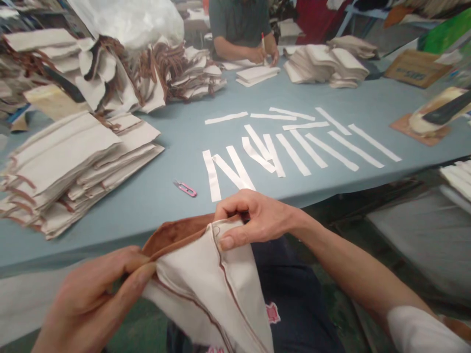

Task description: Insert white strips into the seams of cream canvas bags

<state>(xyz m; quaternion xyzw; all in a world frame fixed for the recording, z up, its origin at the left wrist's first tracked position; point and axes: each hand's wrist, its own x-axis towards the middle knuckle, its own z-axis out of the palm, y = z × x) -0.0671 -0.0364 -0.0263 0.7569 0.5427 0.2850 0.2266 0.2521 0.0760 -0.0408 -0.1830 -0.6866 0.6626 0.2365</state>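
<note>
Pinched the cream fabric piece (243, 284) at its brown edge (176, 234) with left hand (97, 289) and right hand (253, 215), apparently straightening it; next, probably needed even tension.

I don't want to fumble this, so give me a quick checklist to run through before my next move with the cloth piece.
1. Left hand has a grip on the cloth piece: ok, pinching it at the brown edge.
2. Right hand has a grip too: ok, thumb on the white side by a seam.
3. Pink snips out of the hands: ok, lying on the table.
4. White strips all separate: not ok, some overlap.
5. Seams sound to the bottom: cannot tell, the lower end leaves the picture.
</note>
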